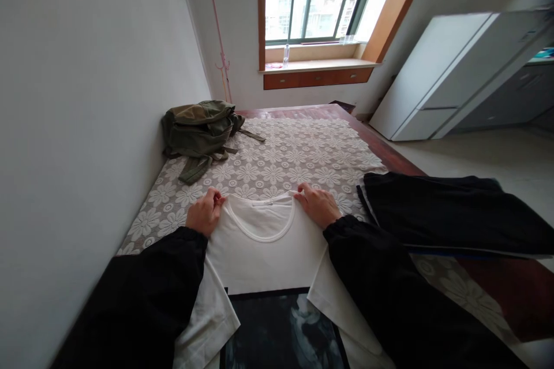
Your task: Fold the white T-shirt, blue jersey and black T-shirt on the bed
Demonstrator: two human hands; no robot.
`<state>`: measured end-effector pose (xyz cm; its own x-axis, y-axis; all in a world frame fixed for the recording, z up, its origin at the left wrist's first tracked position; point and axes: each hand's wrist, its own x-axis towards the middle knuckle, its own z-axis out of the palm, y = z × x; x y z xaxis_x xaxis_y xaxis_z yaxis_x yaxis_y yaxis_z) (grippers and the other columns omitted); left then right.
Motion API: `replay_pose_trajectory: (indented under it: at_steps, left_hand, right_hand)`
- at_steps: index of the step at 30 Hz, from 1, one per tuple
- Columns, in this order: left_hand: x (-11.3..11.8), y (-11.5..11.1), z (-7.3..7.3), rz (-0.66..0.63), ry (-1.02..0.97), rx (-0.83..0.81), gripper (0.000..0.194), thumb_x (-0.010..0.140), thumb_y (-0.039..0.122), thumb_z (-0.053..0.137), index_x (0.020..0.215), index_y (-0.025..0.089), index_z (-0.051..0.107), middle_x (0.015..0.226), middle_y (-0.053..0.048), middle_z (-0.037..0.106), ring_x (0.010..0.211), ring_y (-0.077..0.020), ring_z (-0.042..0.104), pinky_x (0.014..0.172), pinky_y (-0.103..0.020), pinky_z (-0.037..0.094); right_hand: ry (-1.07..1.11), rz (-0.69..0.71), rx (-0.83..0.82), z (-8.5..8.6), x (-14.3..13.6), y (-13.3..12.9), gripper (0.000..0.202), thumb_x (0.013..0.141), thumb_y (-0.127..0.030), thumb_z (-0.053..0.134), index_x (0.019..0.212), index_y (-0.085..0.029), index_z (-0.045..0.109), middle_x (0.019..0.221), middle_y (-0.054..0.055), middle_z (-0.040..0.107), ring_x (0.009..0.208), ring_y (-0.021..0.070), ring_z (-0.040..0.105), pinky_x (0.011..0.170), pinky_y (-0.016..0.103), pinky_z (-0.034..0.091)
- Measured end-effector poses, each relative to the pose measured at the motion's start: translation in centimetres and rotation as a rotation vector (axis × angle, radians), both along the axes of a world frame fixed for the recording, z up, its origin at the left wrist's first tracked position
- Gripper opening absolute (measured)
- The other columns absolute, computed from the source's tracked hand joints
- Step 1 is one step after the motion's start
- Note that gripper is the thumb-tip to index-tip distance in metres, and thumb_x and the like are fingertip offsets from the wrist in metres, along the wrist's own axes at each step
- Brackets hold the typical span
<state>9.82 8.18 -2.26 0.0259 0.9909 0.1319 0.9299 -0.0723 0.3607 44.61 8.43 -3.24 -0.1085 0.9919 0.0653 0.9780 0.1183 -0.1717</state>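
A white T-shirt (pixel 264 262) with a dark printed panel lies face up on the lace tablecloth (pixel 272 173), its neckline away from me. My left hand (pixel 206 212) pinches the shirt at the left end of the collar. At the collar's right end, my right hand (pixel 318 204) grips the fabric between thumb and fingers. Both sleeves spread out below my hands, partly under my black-sleeved forearms. The shirt's lower part runs out of view at the bottom.
A green backpack (pixel 199 130) rests at the table's far left against the wall. Folded black cloth (pixel 450 213) lies on the right side. Beyond are a pink coat stand (pixel 219 29), a window sill (pixel 320 65) and a white fridge (pixel 433 75).
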Motion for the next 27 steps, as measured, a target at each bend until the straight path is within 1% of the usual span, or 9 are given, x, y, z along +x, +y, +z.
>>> replay_pose_trajectory:
  at_steps: [3, 5, 8, 12, 17, 23, 25, 27]
  left_hand:
    - [-0.03, -0.27, 0.15, -0.019, 0.011, -0.036, 0.032, 0.097, 0.050, 0.052, 0.113, 0.023, 0.061, 0.095, -0.004, 0.073, 0.083, -0.0224, 0.068, 0.070, -0.030, 0.042]
    - [-0.11, -0.46, 0.33, -0.038, 0.024, -0.045, 0.033, 0.093, 0.052, 0.057, 0.110, 0.024, 0.065, 0.098, -0.005, 0.075, 0.087, -0.0231, 0.069, 0.072, -0.031, 0.044]
    - [-0.25, -0.66, 0.52, -0.073, 0.033, -0.032, 0.027, 0.094, 0.048, 0.055, 0.101, 0.025, 0.068, 0.099, -0.005, 0.076, 0.091, -0.0237, 0.069, 0.074, -0.031, 0.044]
    - [-0.47, -0.57, 0.31, -0.087, -0.005, 0.030, 0.027, 0.098, 0.045, 0.049, 0.097, 0.025, 0.066, 0.098, -0.005, 0.076, 0.090, -0.0234, 0.070, 0.073, -0.031, 0.045]
    - [-0.58, -0.41, -0.15, -0.058, -0.028, 0.089, 0.025, 0.097, 0.046, 0.053, 0.098, 0.025, 0.066, 0.105, -0.005, 0.076, 0.092, -0.0225, 0.071, 0.074, -0.030, 0.046]
    - [-0.43, -0.54, 0.07, -0.076, -0.017, 0.028, 0.022, 0.097, 0.042, 0.055, 0.107, 0.026, 0.066, 0.104, -0.002, 0.077, 0.090, -0.0215, 0.071, 0.072, -0.030, 0.046]
    - [-0.45, -0.55, 0.07, -0.079, -0.024, 0.020, 0.023, 0.098, 0.043, 0.055, 0.107, 0.026, 0.066, 0.104, -0.002, 0.077, 0.089, -0.0215, 0.071, 0.072, -0.030, 0.047]
    - [-0.49, -0.55, -0.04, -0.086, -0.030, 0.042, 0.023, 0.097, 0.043, 0.055, 0.107, 0.026, 0.067, 0.105, -0.003, 0.076, 0.091, -0.0222, 0.071, 0.074, -0.031, 0.048]
  right_hand:
    - [-0.029, -0.017, -0.019, 0.33, -0.11, -0.23, 0.032, 0.106, -0.047, 0.042, 0.113, -0.022, 0.061, 0.092, 0.009, 0.077, 0.088, 0.0249, 0.072, 0.070, 0.031, 0.036]
    - [-0.037, 0.003, -0.030, 0.55, -0.16, -0.38, 0.032, 0.106, -0.047, 0.042, 0.111, -0.022, 0.062, 0.096, 0.009, 0.078, 0.090, 0.0247, 0.073, 0.070, 0.030, 0.036]
    - [-0.061, 0.014, -0.045, 0.78, -0.18, -0.47, 0.035, 0.107, -0.049, 0.039, 0.107, -0.023, 0.063, 0.095, 0.008, 0.078, 0.090, 0.0248, 0.073, 0.069, 0.030, 0.035]
    - [-0.100, -0.008, -0.063, 0.88, -0.23, -0.49, 0.039, 0.108, -0.052, 0.036, 0.108, -0.023, 0.063, 0.092, 0.009, 0.078, 0.086, 0.0248, 0.072, 0.067, 0.030, 0.035]
    - [-0.143, -0.019, -0.059, 0.79, -0.29, -0.62, 0.040, 0.109, -0.049, 0.032, 0.111, -0.022, 0.063, 0.092, 0.010, 0.078, 0.084, 0.0240, 0.072, 0.067, 0.030, 0.035]
    - [-0.144, -0.022, -0.051, 0.72, -0.20, -0.69, 0.040, 0.109, -0.048, 0.033, 0.110, -0.023, 0.063, 0.091, 0.009, 0.078, 0.082, 0.0240, 0.072, 0.066, 0.030, 0.035]
    - [-0.123, -0.020, -0.055, 0.55, -0.04, -0.67, 0.039, 0.108, -0.048, 0.034, 0.110, -0.023, 0.064, 0.090, 0.009, 0.078, 0.081, 0.0236, 0.071, 0.067, 0.031, 0.037]
    - [-0.076, 0.021, -0.014, 0.23, 0.19, -0.62, 0.035, 0.108, -0.046, 0.038, 0.111, -0.023, 0.064, 0.095, 0.008, 0.078, 0.086, 0.0233, 0.071, 0.073, 0.031, 0.042]
